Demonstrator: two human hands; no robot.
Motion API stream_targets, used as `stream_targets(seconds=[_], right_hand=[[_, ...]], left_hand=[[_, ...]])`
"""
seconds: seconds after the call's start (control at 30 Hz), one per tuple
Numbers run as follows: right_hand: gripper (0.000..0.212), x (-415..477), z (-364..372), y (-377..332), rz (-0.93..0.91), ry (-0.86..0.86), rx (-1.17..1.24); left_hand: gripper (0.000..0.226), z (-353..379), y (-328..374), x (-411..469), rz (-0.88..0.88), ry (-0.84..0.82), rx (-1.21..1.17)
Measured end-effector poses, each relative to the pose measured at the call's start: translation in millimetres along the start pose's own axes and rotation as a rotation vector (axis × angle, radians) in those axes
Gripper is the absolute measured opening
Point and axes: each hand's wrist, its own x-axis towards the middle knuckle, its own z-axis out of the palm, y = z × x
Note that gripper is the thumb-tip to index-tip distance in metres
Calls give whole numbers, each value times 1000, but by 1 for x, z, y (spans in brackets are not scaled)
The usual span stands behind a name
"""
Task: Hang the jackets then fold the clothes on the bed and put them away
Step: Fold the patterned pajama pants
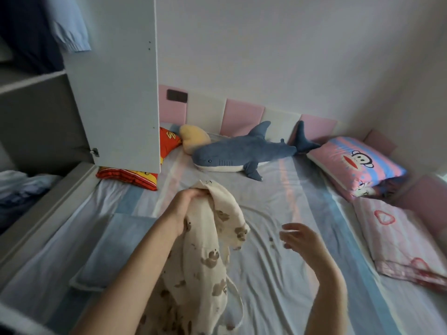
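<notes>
- Left hand [186, 204]: I see the fingers curled tight round the upper edge of a cream garment [210, 250] with a brown animal print. The hand is raised above the bed [278, 201].
- Cream garment: it hangs down from that grip in loose folds. Its lower part drops out of the bottom of the frame, so I cannot tell whether it reaches the sheet. A thin strap or hem loops off its right side.
- Right hand [297, 238]: it holds nothing. The fingers are relaxed and slightly bent, palm turned toward the garment. It is near the cloth but apart from it, above the striped sheet.
- Pale blue folded piece [108, 250]: it lies flat on the sheet, left of the left forearm.
- Wardrobe door [116, 81]: it stands swung out over the left edge of the bed. A light blue sleeve [70, 27] hangs inside the wardrobe beside a dark garment [29, 32].
- Red pillow [128, 176]: it is partly hidden under the lower edge of the door.
- Shark plush [232, 153]: it lies along the padded pink and white headboard [242, 114], its nose just beside a yellow cushion [193, 139].
- Monkey-print pillow [355, 163]: at the far right by the shark's tail. A pink pillow with red outlines [399, 240] lies nearer, along the right edge.
</notes>
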Motion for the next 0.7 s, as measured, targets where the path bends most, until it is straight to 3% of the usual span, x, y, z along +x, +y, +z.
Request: stream_targets(seconds=[0.1, 0.17, 0.2, 0.27, 0.33, 0.37, 0.4, 0.47, 0.57, 0.63, 0.7], right_hand=[[64, -5, 28, -2, 101, -437, 30], [98, -3, 61, -9, 81, -530, -38], [92, -2, 77, -14, 13, -504, -26], [47, 2, 102, -18, -109, -300, 30], [13, 3, 104, -19, -58, -49, 247], [7, 5, 98, -16, -33, 48, 354], [3, 3, 88, -17, -21, 106, 435], [17, -1, 66, -22, -42, 121, 479], [20, -6, 41, -38, -72, 48, 532], [20, -5, 38, -43, -34, 8, 607], [37, -3, 40, -45, 23, -36, 643]], left_hand=[[18, -3, 3, -2, -14, -9, -79], [19, 0, 4, -6, -16, -61, -93], [20, 0, 6, -8, -20, -87, -99], [19, -2, 7, -9, -16, -113, -65], [16, -13, 10, -8, -22, -109, 67], [18, -22, 11, -6, -15, -109, 177], [18, -31, 14, -5, 9, -128, 280], [19, -50, 18, -3, 69, -276, 439], [65, -71, 14, -6, 52, -487, 596], [88, -76, 10, -4, 3, -483, 558], [98, -76, 10, -3, -31, -423, 529]])
